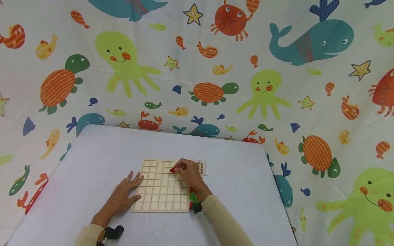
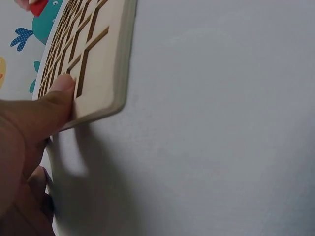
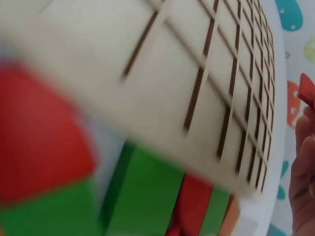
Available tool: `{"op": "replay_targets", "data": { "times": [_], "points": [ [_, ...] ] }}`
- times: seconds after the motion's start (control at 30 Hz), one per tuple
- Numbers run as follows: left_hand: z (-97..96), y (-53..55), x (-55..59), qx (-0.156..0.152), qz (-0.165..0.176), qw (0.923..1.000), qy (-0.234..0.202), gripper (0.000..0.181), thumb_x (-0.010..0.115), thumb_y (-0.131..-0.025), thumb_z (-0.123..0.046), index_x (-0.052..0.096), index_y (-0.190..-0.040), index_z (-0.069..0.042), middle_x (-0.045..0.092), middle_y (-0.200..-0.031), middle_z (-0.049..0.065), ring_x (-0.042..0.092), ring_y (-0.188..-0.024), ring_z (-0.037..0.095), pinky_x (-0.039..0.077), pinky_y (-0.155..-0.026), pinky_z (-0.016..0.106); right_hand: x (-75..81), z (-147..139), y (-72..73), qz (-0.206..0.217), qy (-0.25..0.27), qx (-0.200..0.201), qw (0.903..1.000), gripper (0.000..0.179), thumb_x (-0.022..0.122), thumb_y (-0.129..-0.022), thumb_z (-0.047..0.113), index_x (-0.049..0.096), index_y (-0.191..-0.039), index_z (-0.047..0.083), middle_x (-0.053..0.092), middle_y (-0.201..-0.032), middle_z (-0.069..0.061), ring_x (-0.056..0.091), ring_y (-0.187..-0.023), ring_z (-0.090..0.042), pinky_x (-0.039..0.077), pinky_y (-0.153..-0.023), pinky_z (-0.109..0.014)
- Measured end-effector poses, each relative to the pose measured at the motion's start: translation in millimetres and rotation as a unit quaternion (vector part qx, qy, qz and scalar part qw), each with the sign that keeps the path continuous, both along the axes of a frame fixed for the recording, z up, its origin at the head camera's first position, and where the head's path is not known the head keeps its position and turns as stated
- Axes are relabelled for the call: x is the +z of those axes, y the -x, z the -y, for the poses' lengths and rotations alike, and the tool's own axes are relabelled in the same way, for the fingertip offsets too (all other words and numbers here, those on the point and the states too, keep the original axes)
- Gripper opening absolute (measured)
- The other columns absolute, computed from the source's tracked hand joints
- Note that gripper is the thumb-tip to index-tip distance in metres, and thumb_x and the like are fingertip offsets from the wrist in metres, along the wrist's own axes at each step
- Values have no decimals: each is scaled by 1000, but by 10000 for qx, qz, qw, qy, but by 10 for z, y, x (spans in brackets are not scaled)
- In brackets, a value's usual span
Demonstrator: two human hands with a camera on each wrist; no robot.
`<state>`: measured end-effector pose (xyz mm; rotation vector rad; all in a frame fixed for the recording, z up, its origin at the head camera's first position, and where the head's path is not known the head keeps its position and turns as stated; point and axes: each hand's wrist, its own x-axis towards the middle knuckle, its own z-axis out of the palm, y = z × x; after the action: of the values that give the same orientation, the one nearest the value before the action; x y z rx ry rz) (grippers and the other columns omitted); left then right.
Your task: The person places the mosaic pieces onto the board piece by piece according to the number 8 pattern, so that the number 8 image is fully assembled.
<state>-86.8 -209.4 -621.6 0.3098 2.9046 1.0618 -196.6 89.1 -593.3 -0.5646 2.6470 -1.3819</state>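
Observation:
A light wooden board (image 1: 160,196) divided into square cells by raised ridges lies on the white-covered table. My right hand (image 1: 191,176) pinches a small red block (image 1: 172,169) between thumb and fingertips over the board's upper right part. In the right wrist view that red block (image 3: 306,90) shows a pointed corner beyond the fingers. My left hand (image 1: 123,193) rests at the board's left side with fingers spread. Its thumb (image 2: 61,91) presses on the board's corner area in the left wrist view. The board's cells hold no blocks where they show.
Red, green and orange blocks (image 3: 142,191) lie along the board's right edge, partly hidden by my right forearm in the head view. Behind my right hand lies a gridded pattern card (image 1: 204,167) with coloured squares. A sea-animal curtain (image 1: 184,75) hangs behind the table.

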Motion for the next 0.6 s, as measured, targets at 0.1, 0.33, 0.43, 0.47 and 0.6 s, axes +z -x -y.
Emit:
{"op": "replay_targets", "data": {
  "times": [0.1,0.33,0.43,0.47,0.6],
  "points": [
    [-1,1,1,6,50,9999,-107,82,87,-83,-20,52,-156,-5,41,-166,22,27,-156,56,24,-121,75,-40,126,42,94,53,-64,9999,6,76,-98,23,78,-101,19,75,-93,3,61,-75,-4,54,-68,-22],
    [1,13,-2,48,126,9998,-154,82,87,-83,-19,52,-156,-6,40,-167,21,26,-156,56,23,-122,75,-99,396,135,405,-118,-388,9984,6,80,-96,23,82,-97,18,76,-89,4,59,-71,-1,51,-63,-21],
    [4,8,-2,56,180,9997,-176,83,87,-83,-20,51,-156,-6,40,-167,20,25,-157,55,22,-123,74,-124,486,151,482,-238,-472,9974,5,80,-96,23,83,-97,19,77,-88,4,60,-72,0,51,-64,-20],
    [8,10,-5,49,210,9996,-184,83,87,-84,-20,51,-157,-6,39,-168,20,24,-158,55,22,-124,74,-130,512,154,496,-266,-481,9973,5,80,-96,23,83,-97,18,77,-89,4,60,-73,0,51,-65,-20],
    [17,15,-23,54,305,9993,-214,83,86,-85,-20,49,-158,-7,37,-169,20,22,-159,54,20,-124,74,-162,601,167,457,-350,-518,9970,5,80,-96,19,83,-97,16,78,-89,3,62,-74,1,52,-65,-19]
  ]
}}
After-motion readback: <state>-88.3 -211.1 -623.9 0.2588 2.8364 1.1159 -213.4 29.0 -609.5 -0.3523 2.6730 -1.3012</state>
